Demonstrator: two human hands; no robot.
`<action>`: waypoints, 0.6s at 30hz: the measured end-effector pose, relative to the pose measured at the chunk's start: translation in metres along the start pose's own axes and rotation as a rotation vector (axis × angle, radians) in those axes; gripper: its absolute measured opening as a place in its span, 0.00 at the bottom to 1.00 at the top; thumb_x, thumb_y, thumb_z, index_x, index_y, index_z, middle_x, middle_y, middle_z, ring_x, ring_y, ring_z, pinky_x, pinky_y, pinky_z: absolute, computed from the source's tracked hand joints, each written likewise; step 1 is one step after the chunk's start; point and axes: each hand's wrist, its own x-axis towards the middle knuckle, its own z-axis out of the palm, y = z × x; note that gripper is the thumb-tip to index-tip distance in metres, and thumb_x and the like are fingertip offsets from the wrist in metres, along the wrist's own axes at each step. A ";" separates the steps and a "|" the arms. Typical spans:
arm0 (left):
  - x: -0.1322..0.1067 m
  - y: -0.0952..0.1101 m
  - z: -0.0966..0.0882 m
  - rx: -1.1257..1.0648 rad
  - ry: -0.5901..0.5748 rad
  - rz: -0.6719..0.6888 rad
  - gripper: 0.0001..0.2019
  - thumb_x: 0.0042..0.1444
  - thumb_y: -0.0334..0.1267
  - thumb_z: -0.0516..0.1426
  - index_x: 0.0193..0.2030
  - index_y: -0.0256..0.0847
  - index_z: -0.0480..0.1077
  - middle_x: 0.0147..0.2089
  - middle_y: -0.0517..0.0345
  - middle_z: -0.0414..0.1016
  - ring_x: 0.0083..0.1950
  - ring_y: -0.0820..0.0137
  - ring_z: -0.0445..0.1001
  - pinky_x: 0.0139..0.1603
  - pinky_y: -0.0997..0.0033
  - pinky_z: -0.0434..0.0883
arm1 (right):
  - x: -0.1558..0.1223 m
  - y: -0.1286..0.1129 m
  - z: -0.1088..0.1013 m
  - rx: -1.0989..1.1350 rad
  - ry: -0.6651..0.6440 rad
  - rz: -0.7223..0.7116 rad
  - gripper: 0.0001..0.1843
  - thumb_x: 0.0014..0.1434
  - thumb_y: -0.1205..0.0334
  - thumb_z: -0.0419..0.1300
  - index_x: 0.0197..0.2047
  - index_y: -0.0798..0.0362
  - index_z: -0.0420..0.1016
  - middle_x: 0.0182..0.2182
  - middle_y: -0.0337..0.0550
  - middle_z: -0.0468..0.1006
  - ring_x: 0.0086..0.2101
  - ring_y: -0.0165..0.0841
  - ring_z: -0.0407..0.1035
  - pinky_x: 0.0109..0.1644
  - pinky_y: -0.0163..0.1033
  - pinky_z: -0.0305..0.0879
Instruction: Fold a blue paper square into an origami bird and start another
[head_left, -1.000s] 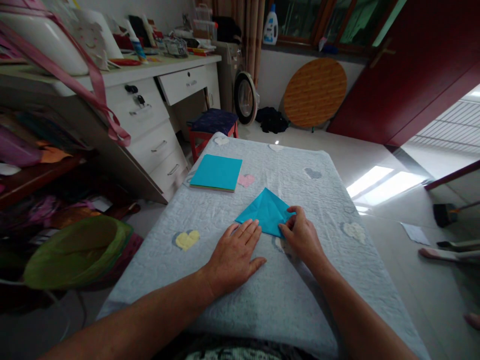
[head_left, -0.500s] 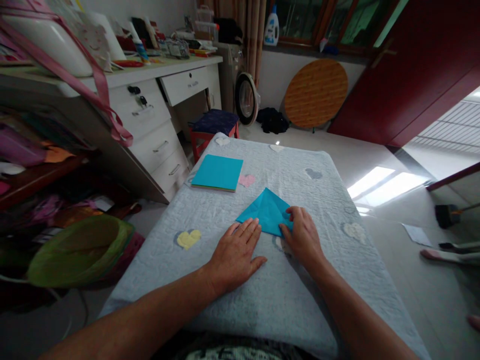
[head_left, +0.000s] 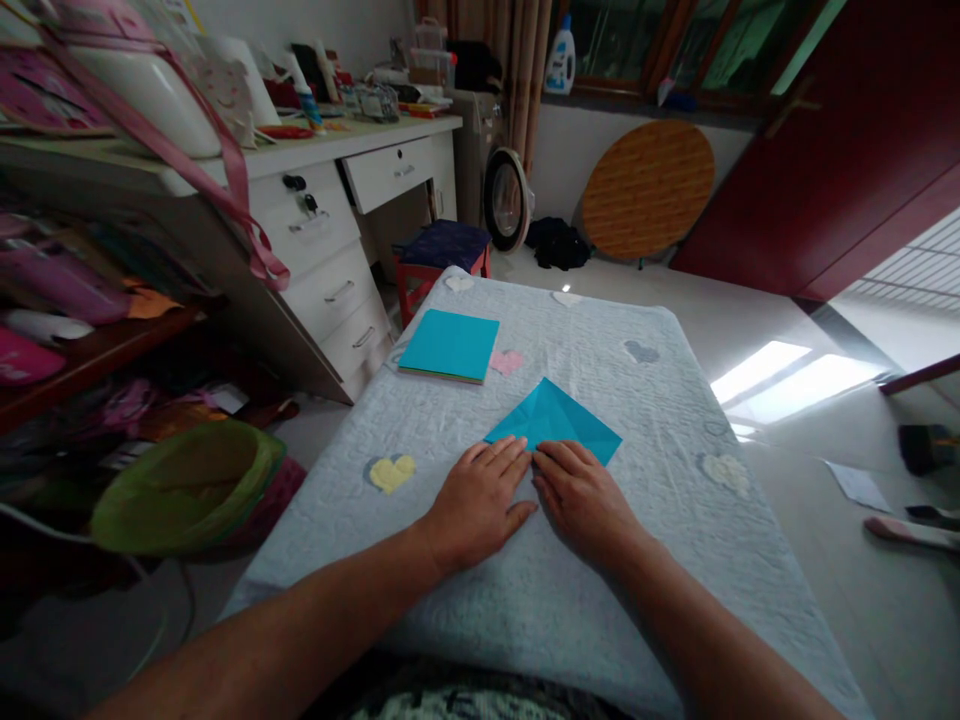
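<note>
A turquoise sheet of paper folded into a triangle lies flat on the pale blue quilted table cover, its point facing away from me. My left hand lies flat and open, fingertips on the triangle's near edge at the left. My right hand is also flat, fingers stretched out and pressing the same near edge beside the left hand. The two hands nearly touch at the fold's middle. A stack of square coloured paper with a turquoise top sheet sits farther back on the left.
A white desk with drawers and a cluttered shelf stand left of the table. A green basin sits on the floor at the left. A red stool, a washing machine and a round wooden board are beyond.
My right hand has slid left from the triangle's right corner to the middle of the near edge and flattened out. The left hand has stayed put. The camera shifted slightly.
</note>
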 end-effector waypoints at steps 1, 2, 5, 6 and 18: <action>0.002 -0.004 -0.003 -0.026 0.028 -0.038 0.24 0.66 0.45 0.53 0.65 0.37 0.63 0.68 0.46 0.66 0.69 0.58 0.62 0.68 0.53 0.60 | 0.000 0.000 0.001 -0.009 0.001 0.010 0.12 0.66 0.67 0.54 0.49 0.55 0.77 0.47 0.53 0.77 0.47 0.42 0.69 0.53 0.50 0.70; 0.004 -0.009 -0.005 -0.053 0.073 -0.095 0.21 0.65 0.41 0.54 0.62 0.37 0.65 0.65 0.46 0.68 0.67 0.58 0.64 0.67 0.54 0.61 | -0.001 0.000 0.001 -0.014 0.002 0.018 0.12 0.66 0.66 0.54 0.49 0.54 0.76 0.47 0.53 0.77 0.47 0.43 0.69 0.53 0.51 0.70; 0.013 -0.024 -0.011 -0.126 0.207 -0.247 0.13 0.62 0.37 0.56 0.52 0.41 0.71 0.57 0.48 0.71 0.61 0.59 0.67 0.62 0.55 0.66 | -0.001 0.000 0.001 -0.012 0.001 0.027 0.13 0.66 0.63 0.55 0.52 0.52 0.76 0.49 0.52 0.76 0.48 0.43 0.69 0.53 0.52 0.69; 0.015 -0.028 -0.012 -0.145 0.213 -0.266 0.10 0.61 0.37 0.57 0.48 0.42 0.73 0.54 0.50 0.71 0.59 0.59 0.68 0.60 0.55 0.66 | -0.001 0.000 0.000 -0.012 -0.004 0.028 0.14 0.67 0.62 0.55 0.52 0.52 0.76 0.49 0.52 0.76 0.48 0.43 0.69 0.52 0.52 0.69; 0.027 -0.036 -0.008 -0.029 0.158 -0.359 0.06 0.63 0.38 0.57 0.37 0.41 0.73 0.49 0.52 0.68 0.54 0.59 0.65 0.56 0.54 0.64 | 0.002 -0.006 -0.001 -0.137 -0.095 0.061 0.20 0.67 0.52 0.55 0.60 0.44 0.71 0.50 0.52 0.71 0.47 0.46 0.64 0.50 0.52 0.64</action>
